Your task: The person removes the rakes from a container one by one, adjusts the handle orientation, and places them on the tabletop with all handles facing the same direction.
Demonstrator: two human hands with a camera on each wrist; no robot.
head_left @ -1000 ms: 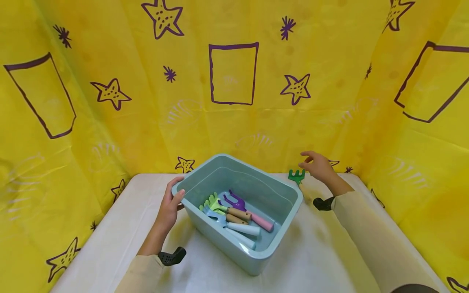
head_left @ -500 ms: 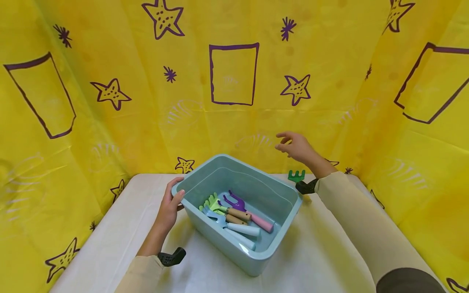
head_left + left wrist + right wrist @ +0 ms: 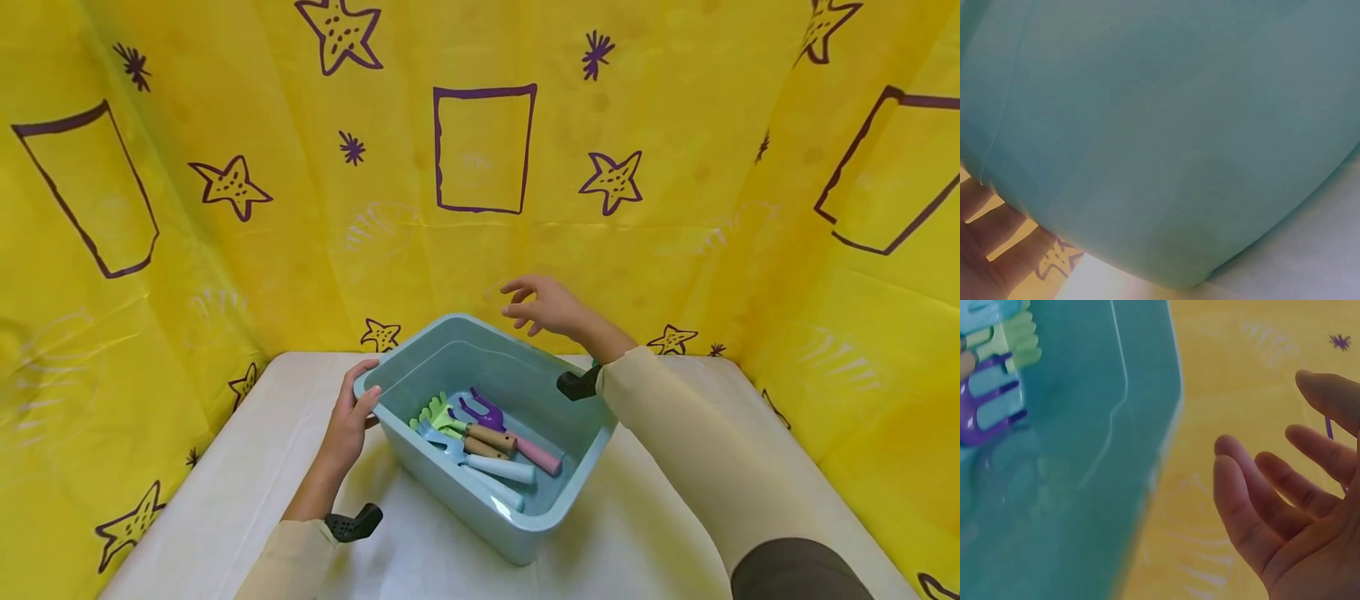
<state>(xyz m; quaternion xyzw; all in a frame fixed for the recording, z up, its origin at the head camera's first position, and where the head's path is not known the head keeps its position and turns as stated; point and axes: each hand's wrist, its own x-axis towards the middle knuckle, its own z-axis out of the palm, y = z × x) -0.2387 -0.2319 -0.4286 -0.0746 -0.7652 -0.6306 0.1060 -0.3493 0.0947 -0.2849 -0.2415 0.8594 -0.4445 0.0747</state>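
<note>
A teal plastic bin [image 3: 572, 507] stands on the white table and holds several toy garden tools: a purple rake [image 3: 483, 412] with a pink handle, a light green rake [image 3: 435, 413] and a blue one [image 3: 452, 450]. My left hand [image 3: 349, 419] grips the bin's near-left corner, thumb over the rim; the left wrist view shows its fingers [image 3: 988, 247] under the bin's wall [image 3: 1179, 125]. My right hand [image 3: 528, 305] hovers empty above the bin's far rim, fingers spread and relaxed. In the right wrist view that hand [image 3: 1285, 487] sits beside the bin's wall [image 3: 1085, 487] and the purple rake [image 3: 991, 406].
The white table [image 3: 247, 467] is enclosed at the back and on both sides by a yellow curtain [image 3: 675, 217] with purple stars and frames. My right forearm [image 3: 675, 442] crosses the table right of the bin.
My right hand has lifted from beside a green toy rake on the table at the back right and swung left over the bin's far rim. The left hand has stayed put.
</note>
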